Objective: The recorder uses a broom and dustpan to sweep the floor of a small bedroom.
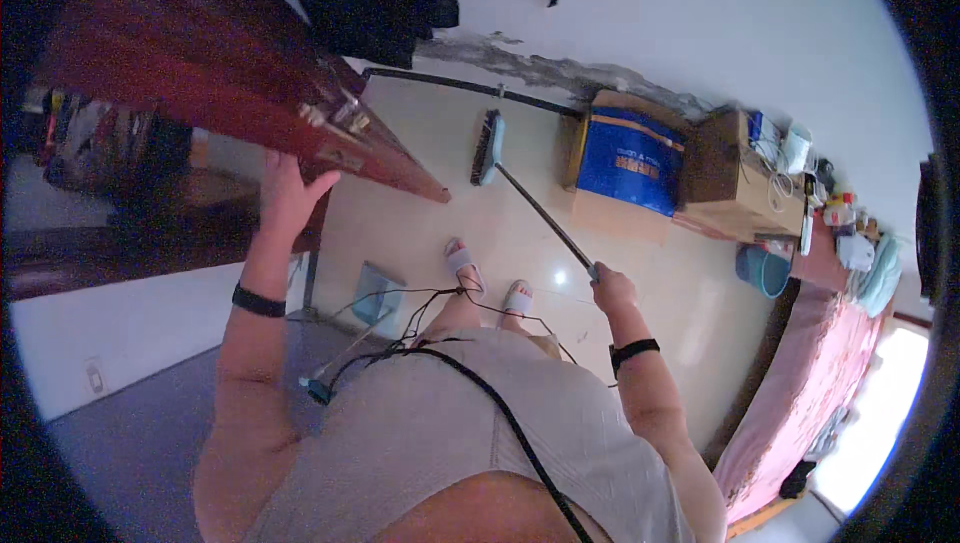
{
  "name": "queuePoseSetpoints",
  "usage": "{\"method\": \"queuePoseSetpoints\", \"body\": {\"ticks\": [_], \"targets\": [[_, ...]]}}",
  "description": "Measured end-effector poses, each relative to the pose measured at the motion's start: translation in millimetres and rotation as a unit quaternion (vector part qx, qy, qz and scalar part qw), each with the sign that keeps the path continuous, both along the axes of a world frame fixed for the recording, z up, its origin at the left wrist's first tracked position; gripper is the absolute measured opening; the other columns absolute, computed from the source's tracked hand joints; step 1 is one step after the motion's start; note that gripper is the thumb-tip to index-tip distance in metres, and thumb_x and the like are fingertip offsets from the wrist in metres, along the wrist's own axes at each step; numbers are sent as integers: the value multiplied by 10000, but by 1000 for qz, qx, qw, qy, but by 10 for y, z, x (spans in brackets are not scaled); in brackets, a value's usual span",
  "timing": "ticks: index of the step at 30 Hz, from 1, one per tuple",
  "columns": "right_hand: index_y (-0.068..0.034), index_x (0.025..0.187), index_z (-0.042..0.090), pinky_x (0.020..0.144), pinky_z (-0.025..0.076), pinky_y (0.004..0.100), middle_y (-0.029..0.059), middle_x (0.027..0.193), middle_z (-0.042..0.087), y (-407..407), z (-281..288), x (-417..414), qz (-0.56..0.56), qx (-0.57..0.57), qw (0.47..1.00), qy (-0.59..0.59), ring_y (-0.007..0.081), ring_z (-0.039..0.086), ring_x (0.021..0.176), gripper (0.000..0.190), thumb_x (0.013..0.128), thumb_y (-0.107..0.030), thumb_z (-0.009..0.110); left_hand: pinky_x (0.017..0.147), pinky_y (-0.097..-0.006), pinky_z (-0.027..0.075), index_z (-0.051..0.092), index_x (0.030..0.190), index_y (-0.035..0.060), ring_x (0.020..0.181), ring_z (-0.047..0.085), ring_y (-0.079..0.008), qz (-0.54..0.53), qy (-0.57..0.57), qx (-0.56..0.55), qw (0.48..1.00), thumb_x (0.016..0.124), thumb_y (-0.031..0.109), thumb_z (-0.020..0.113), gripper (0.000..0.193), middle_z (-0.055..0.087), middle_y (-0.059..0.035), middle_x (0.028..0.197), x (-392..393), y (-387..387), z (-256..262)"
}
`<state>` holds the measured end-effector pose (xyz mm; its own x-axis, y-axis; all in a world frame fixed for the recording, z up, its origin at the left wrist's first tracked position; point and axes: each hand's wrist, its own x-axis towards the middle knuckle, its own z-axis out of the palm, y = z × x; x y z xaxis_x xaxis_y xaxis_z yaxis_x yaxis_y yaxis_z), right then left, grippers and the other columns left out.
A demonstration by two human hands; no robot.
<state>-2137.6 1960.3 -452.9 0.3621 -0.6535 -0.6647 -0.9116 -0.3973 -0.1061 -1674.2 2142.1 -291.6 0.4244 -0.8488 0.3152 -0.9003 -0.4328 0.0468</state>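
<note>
My right hand (613, 289) is closed around the upper end of the dark handle of a broom (546, 219). The broom's blue-grey head (491, 149) with dark bristles rests on the tiled floor, near the black strip along the wall. At the edge of an open reddish-brown wooden cabinet door (247, 104), my left hand (289, 194) has its thumb spread from the fingers and holds the edge; some fingertips are hard to make out. Hanging clothes (97, 145) show dimly inside the cabinet.
A blue dustpan (375, 294) with a long handle stands by my left leg. Cardboard boxes (716, 168), a blue-fronted box (630, 160) and a teal bin (765, 271) line the right wall. A pink-covered bed (802, 385) lies at right. Dark cables hang before me.
</note>
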Motion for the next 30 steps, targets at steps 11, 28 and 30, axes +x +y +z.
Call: {"method": "queuePoseSetpoints", "body": {"ticks": [11,28,30], "targets": [[-155,1023,495,706,452,417,145,906,590,-486,-233,1639,129,-29,990,-40,315,563,860,258,774,-218,510,978,-413,212,385,1193,42,1134,330,-353,178,122,55,975,568,283,722,749,387,-168,1221,255,1216,-104],[-95,960,550,725,470,407,121,943,592,-1691,-995,5012,308,-12,949,-65,305,564,896,240,734,-160,500,786,-319,359,467,1019,-19,952,432,-208,489,264,-63,829,824,255,401,343,473,-97,1033,414,1689,-272],[-101,958,578,718,474,397,129,921,600,-1754,-1122,5362,289,4,956,-48,296,577,872,265,706,-164,523,921,-322,291,410,1157,-10,1060,381,-211,547,365,-232,717,879,353,375,459,421,-93,1170,367,1493,-131]]}}
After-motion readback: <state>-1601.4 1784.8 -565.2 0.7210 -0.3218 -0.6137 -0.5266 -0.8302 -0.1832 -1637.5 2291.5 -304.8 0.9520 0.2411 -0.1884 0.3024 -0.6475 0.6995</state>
